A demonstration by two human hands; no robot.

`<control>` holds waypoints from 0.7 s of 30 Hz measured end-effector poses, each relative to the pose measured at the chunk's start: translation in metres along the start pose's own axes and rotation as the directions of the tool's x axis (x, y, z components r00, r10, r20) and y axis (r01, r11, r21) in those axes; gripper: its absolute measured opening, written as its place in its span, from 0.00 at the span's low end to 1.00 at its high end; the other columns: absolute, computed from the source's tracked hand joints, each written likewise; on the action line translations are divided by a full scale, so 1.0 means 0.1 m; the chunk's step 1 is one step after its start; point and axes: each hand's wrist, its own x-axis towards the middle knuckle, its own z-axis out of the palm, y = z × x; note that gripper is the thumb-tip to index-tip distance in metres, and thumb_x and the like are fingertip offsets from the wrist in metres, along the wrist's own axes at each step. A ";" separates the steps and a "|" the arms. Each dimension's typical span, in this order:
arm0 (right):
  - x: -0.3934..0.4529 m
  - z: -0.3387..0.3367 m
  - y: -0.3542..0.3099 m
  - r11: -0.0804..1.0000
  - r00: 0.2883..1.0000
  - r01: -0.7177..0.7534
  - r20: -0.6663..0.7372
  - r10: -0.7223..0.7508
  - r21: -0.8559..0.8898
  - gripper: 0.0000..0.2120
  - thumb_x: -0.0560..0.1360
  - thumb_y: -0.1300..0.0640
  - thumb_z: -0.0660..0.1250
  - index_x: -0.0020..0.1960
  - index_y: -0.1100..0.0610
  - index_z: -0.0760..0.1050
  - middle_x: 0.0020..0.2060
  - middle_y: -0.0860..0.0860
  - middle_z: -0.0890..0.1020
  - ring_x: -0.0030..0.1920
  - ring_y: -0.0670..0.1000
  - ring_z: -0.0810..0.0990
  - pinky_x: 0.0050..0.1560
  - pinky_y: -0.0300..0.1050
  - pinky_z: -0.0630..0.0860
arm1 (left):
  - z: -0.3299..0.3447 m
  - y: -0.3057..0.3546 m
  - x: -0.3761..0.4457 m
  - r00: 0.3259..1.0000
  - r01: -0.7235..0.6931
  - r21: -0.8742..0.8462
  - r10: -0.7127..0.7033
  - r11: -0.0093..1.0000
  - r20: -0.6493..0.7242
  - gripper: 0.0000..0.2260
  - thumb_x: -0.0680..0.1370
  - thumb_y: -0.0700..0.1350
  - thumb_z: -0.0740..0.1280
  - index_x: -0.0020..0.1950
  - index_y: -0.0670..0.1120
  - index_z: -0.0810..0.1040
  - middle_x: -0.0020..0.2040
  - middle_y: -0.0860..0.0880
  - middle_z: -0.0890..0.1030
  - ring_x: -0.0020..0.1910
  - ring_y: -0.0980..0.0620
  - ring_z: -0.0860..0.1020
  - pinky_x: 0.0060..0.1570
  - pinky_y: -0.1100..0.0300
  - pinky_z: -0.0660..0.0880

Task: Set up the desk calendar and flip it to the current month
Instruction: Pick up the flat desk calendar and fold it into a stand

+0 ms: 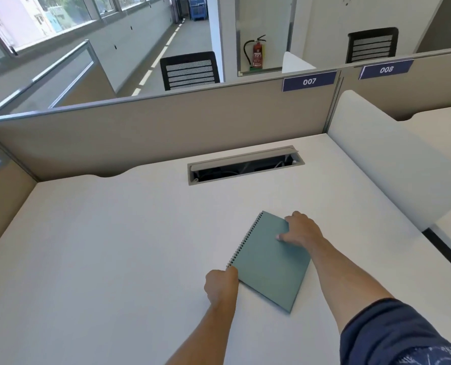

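A green calendar [271, 262] lies closed and flat on the white desk [114, 246], a little right of the middle and turned at an angle. Its wire spiral [244, 239] runs along the left edge, and one corner points toward the person.

The left hand [220, 287] is at the near end of the spiral, at the lower left corner of the calendar. Its grip is clenched there, with the fingers curled against the corner, but I cannot tell if they really pinch the cover or only press on its edge. The right hand [302, 229] is at the far right corner. Its fingers go over the top edge and the thumb lies on the green cover, so this grip holds that corner of the calendar. So the calendar lies between the two hands, with one hand at each of two opposite corners.

Behind the calendar, well apart from it, a cable slot [245, 164] in the desk stands open. A beige partition [166, 127] closes the back of the desk, with a blue label "007" [309, 81] on its top right.
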 end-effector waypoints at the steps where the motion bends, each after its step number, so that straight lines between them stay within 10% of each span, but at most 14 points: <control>1: 0.00 0.00 -0.01 1.000 1.000 -0.003 -0.006 0.004 0.022 0.28 0.72 0.38 0.73 0.63 0.56 0.78 0.61 0.54 0.76 0.64 0.56 0.75 0.60 0.51 0.75 | 0.00 -0.01 0.00 1.000 0.007 -0.027 -0.007 1.000 -0.005 0.09 0.61 0.45 0.60 0.36 0.42 0.70 0.35 0.44 0.78 0.34 0.47 0.70 0.35 0.56 0.66; 12: 0.01 0.05 -0.17 0.794 0.980 -0.072 -0.103 0.167 0.604 0.20 0.70 0.40 0.75 0.52 0.50 0.74 0.50 0.47 0.82 0.50 0.53 0.82 0.55 0.54 0.79 | -0.18 0.00 0.10 0.996 0.084 -0.288 -0.090 0.954 -0.007 0.08 0.70 0.37 0.64 0.46 0.37 0.80 0.42 0.41 0.86 0.37 0.44 0.82 0.34 0.62 0.71; 21: 0.10 -0.20 -0.76 0.677 0.952 0.066 -0.248 0.177 0.733 0.20 0.69 0.32 0.70 0.45 0.48 0.75 0.41 0.44 0.83 0.40 0.48 0.82 0.37 0.45 0.73 | -0.67 0.48 0.42 0.945 -0.290 -0.145 0.260 0.946 -0.197 0.03 0.77 0.48 0.67 0.48 0.49 0.78 0.40 0.51 0.84 0.39 0.49 0.85 0.33 0.61 0.70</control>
